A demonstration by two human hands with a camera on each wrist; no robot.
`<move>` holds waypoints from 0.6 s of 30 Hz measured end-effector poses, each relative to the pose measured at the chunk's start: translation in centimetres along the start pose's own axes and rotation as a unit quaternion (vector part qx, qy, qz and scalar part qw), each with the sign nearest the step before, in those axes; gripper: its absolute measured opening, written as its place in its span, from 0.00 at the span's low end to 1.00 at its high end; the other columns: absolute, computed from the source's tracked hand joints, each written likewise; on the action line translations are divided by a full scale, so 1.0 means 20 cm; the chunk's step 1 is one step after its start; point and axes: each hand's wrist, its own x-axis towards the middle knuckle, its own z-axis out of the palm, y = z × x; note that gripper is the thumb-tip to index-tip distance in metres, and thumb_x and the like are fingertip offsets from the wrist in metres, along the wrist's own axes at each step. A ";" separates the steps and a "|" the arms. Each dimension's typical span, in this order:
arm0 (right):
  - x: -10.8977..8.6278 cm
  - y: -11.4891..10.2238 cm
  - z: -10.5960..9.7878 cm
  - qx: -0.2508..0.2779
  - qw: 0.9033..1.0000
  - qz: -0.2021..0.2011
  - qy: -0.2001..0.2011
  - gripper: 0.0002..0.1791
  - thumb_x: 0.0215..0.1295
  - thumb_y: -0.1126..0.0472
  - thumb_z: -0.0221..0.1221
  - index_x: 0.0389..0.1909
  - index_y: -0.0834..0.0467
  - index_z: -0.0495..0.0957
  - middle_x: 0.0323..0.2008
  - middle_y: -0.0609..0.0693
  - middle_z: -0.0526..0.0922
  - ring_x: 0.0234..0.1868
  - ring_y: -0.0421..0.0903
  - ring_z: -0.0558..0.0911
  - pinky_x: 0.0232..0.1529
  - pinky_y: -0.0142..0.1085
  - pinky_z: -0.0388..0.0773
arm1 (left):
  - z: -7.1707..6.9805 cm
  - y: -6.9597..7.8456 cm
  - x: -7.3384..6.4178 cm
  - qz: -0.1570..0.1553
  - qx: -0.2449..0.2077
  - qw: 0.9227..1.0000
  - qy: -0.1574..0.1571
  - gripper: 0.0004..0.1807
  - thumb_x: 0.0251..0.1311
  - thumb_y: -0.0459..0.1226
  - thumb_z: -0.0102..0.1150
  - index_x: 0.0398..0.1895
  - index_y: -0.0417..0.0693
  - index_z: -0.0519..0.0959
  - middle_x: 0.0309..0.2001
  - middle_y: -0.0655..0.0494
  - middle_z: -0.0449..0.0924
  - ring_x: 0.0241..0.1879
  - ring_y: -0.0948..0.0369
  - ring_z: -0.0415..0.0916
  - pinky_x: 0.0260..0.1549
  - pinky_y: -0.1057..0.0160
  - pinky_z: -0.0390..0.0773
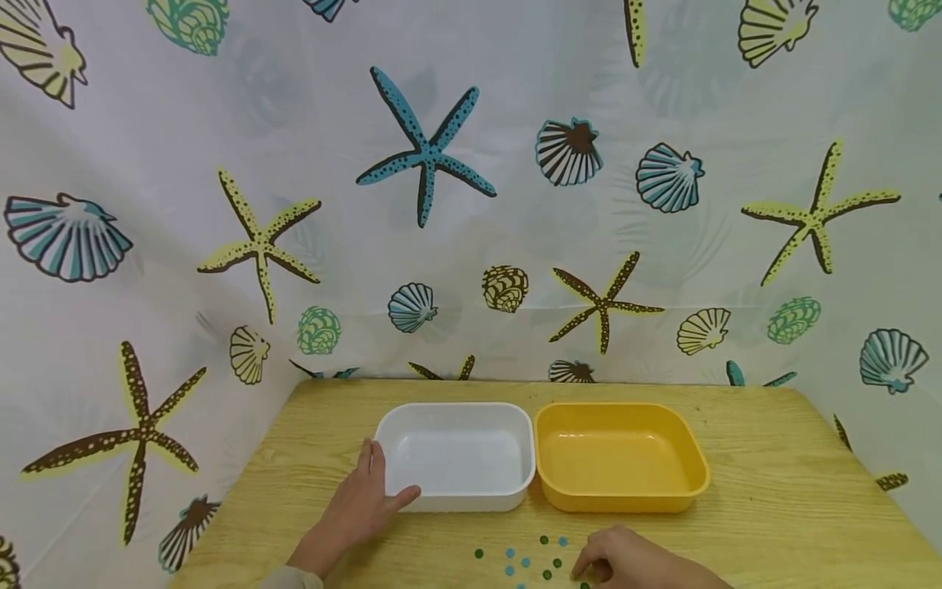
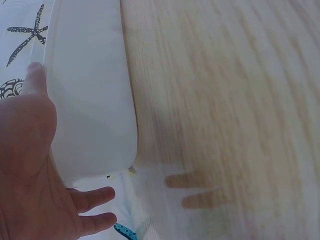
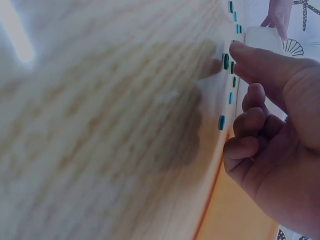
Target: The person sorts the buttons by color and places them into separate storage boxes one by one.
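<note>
My left hand (image 1: pixel 359 501) rests against the near left corner of a white plastic bin (image 1: pixel 471 502). Its thumb lies along the front rim, and its straight fingers reach along the left side. In the left wrist view, two fingers (image 2: pixel 95 199) extend past the bin's end. My right hand (image 1: pixel 629 563) hovers low over the table, near several small flat discs, some green (image 1: pixel 557 563) and some blue (image 1: pixel 526 563). The right wrist view shows the thumb tip close to a green disc (image 3: pixel 226 61), with the other fingers loosely bent and nothing visible within them.
Beside the white bin stands a yellow bin (image 1: pixel 625 501), their neighbouring sides close together. Both sit on a wood-grain table (image 1: pixel 780 491). A white cloth (image 1: pixel 471 245) printed with starfish and shells surrounds the table's back and sides. One green disc (image 1: pixel 479 554) lies leftmost of the scattered discs.
</note>
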 end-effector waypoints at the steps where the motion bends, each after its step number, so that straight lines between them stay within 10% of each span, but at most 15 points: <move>1: 0.00 0.01 0.00 -0.007 1.000 -0.002 -0.002 0.11 0.62 0.49 0.62 0.43 0.47 0.84 0.26 0.36 0.75 0.26 0.32 0.72 0.25 0.29 0.71 | 0.00 0.00 0.00 0.000 0.001 1.000 0.000 0.62 0.57 0.67 0.48 0.67 0.18 0.42 0.67 0.22 0.42 0.58 0.34 0.63 0.53 0.43 0.67; 18: -0.02 -0.15 -0.01 0.029 0.999 0.022 0.014 0.06 0.61 0.60 0.62 0.37 0.52 0.85 0.26 0.38 0.79 0.26 0.31 0.73 0.26 0.28 0.74 | -0.01 0.00 0.00 -0.012 -0.012 1.000 -0.016 0.63 0.56 0.68 0.47 0.68 0.19 0.41 0.68 0.23 0.41 0.55 0.36 0.68 0.49 0.45 0.71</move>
